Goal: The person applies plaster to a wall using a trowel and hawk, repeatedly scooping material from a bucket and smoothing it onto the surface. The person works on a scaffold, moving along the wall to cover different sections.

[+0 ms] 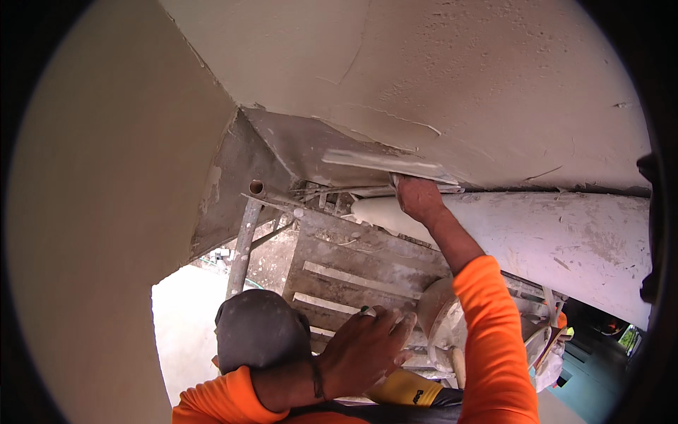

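Note:
My right hand (418, 198) grips a long flat plastering trowel (385, 164), its pale blade up against the plastered wall (494, 92). Pale smears mark the blade. Down at the lower middle, my left hand (364, 350) holds nothing that I can make out. Its fingers are stretched out to the right, dusted with white, and a dark band circles the wrist. Just right of it stands a plaster-spattered bucket (441, 318). A dark, dusty rounded thing (263, 331) lies left of that hand; its kind is unclear.
Slatted scaffold planks (339, 247) with gaps lie below me, beside a metal scaffold tube (244, 247). A large plain wall (92, 198) rises at left. A white, plaster-stained curved surface (558, 233) runs along the right. White plastic (549, 367) hangs at lower right.

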`<state>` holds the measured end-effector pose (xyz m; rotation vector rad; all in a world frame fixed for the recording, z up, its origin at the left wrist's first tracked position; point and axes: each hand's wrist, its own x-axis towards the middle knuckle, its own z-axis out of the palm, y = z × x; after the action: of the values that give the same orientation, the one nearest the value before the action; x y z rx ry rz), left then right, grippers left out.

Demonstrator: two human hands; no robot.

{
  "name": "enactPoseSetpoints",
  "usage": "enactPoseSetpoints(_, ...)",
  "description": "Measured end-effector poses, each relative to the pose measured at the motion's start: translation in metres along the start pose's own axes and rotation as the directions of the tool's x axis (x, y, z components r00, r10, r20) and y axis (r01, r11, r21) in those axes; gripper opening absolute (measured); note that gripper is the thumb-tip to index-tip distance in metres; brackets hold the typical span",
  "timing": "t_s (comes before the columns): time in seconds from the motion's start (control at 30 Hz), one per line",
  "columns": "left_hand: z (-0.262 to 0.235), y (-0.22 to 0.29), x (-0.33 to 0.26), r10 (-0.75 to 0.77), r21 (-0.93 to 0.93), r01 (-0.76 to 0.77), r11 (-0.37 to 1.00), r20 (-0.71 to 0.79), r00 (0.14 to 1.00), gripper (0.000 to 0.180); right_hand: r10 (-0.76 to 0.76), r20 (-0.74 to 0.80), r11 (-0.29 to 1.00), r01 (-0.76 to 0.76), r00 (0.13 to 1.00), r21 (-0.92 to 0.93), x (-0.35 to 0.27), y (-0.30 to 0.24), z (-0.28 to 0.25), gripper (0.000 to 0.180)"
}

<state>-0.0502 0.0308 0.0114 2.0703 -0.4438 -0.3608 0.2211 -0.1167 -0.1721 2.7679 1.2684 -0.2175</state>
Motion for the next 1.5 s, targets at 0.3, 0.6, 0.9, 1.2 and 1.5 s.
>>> enactPoseSetpoints(0.3,0.002,0.004,-0.007,-0.005,0.003,0.005,1.000,0.024,1.000,0.058,0.120,0.084,0.988,-0.111,0.989,-0.104,0.011,0.059,0.069,0.034)
enactPoseSetpoints(0.6,0.005,-0.007,-0.006,-0.097,0.007,0.096,0.995,0.093,0.991,0.054,-0.005,-0.253,0.998,0.019,0.967,0.053,0.060,-0.003,0.049,0.021)
enactPoseSetpoints(0.9,0.009,-0.020,0.001,-0.076,0.040,0.075,0.996,0.014,0.997,0.052,-0.019,-0.413,0.995,0.058,0.911,0.082,0.055,-0.025,-0.065,0.014)
enactPoseSetpoints(1.2,0.017,0.043,-0.030,-0.167,-0.006,0.167,0.986,-0.048,0.985,0.055,0.052,-0.251,0.994,-0.025,0.967,0.111,0.028,-0.027,-0.249,0.026)
enactPoseSetpoints(1.5,-0.073,0.138,-0.149,-0.331,-0.060,0.351,0.935,-0.504,0.797,0.054,0.010,-0.290,0.985,0.041,0.957,0.169,0.000,-0.035,-0.478,0.027)
